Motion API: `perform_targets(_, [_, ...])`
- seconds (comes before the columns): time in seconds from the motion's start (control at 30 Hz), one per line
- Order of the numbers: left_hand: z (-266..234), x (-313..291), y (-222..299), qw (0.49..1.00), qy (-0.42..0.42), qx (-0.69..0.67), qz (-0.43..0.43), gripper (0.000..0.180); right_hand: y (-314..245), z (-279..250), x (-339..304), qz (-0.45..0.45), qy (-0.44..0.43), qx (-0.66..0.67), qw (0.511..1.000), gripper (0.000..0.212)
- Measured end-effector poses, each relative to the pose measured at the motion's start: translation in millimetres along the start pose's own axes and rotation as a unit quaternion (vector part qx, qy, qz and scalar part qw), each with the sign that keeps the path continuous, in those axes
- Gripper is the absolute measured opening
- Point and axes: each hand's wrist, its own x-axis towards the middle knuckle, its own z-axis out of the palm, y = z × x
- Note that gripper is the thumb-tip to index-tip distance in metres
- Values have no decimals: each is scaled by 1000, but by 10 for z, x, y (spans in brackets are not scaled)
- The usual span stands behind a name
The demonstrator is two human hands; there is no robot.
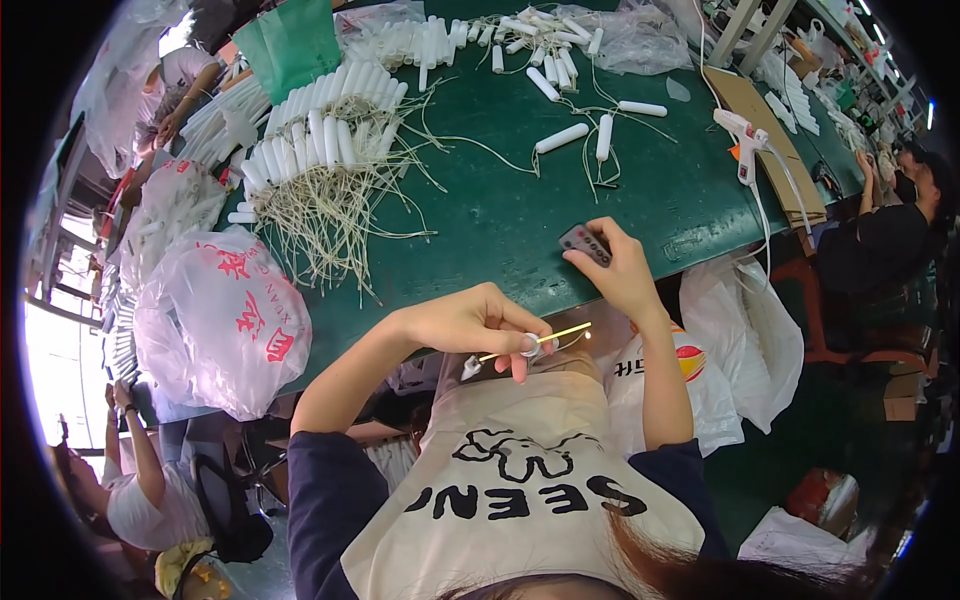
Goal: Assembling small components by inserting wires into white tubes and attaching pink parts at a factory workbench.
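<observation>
My left hand (pixel 465 320) is closed in front of my chest, its fingers pinching a thin, glowing yellow strip (pixel 572 331). Small white pieces and a thin wire are at those fingers, too small to make out fully. At the table's near edge, my right hand (pixel 625 277) grips a small flat remote control (pixel 584 244) with dark round buttons. Ahead of it on the green tabletop lie loose white tubes with wire leads, among them one white tube (pixel 562 138).
A pile of white tubes with tangled wires (pixel 320 220) covers the table's left part. A stuffed plastic bag (pixel 225 320) sits at the near left edge. A white glue gun (pixel 742 140) with its cable lies at the right, beside cardboard (pixel 770 150). Other people work at both sides.
</observation>
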Motion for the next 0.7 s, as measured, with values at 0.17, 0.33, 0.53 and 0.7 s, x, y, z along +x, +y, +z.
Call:
perform_targets(0.17, [-13,-12,12,1000,2,2,-1,29,-39,-160,-89,42,-75,292,952,20])
perform_targets(0.33, [-39,-17,10,1000,-3,2,-3,29,-66,-245,-119,69,-106,365,922,22])
perform_targets(0.53, [-17,-11,43,1000,-6,-2,-2,29,-39,-365,-140,35,-122,307,943,26])
perform_targets(0.7, [-28,-14,16,1000,-5,9,-2,30,-116,-293,-54,28,-109,280,953,28])
